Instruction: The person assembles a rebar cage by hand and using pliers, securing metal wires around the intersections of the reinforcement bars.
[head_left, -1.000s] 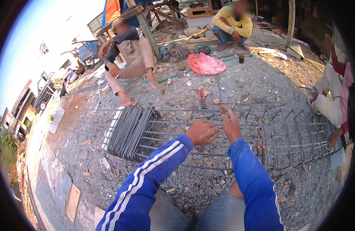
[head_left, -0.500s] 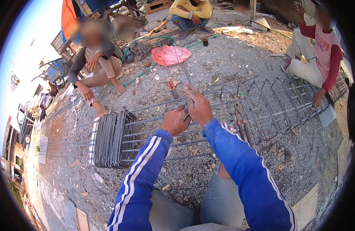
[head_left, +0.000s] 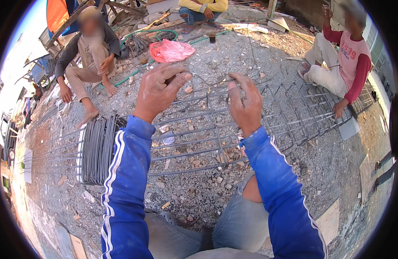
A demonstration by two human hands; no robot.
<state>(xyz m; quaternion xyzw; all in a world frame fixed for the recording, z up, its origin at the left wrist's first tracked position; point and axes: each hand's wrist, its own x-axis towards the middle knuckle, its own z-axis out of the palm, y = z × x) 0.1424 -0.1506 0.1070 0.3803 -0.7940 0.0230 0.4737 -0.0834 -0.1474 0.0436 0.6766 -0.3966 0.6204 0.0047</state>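
Grey gravel (head_left: 194, 196) everywhere, filling the middle of the frame and running out to the curved rim. Across it, from left of centre to the right edge, lies a long cage of steel bars (head_left: 216, 125), its crosspieces crowding together on the right. Three people around it: one in a pink shirt with dark red sleeves (head_left: 351, 54) sits at the upper right, a hand down beside the bars; one in dark grey sleeves (head_left: 91, 54) sits at the upper left; one in a yellow top (head_left: 214, 6) is cut off by the top edge. In from the bottom come two blue sleeves (head_left: 127, 190) with white stripes, and between them a pair of faded jeans (head_left: 240, 220), torn at one knee. Left of centre, a tight stack of bent steel hoops (head_left: 97, 151) sits around the long bars. Top centre, a crumpled pink plastic bag (head_left: 171, 50)! Now the hands, both above the cage: the left hand (head_left: 160, 91) is curled, thumb and forefinger close together; the right hand (head_left: 245, 103) is half curled. Just right of the bag, a dark cup (head_left: 212, 39). Slimmest of all, a thin wire (head_left: 202, 79) shows between the fingertips; whether either hand pinches it, I can't tell.
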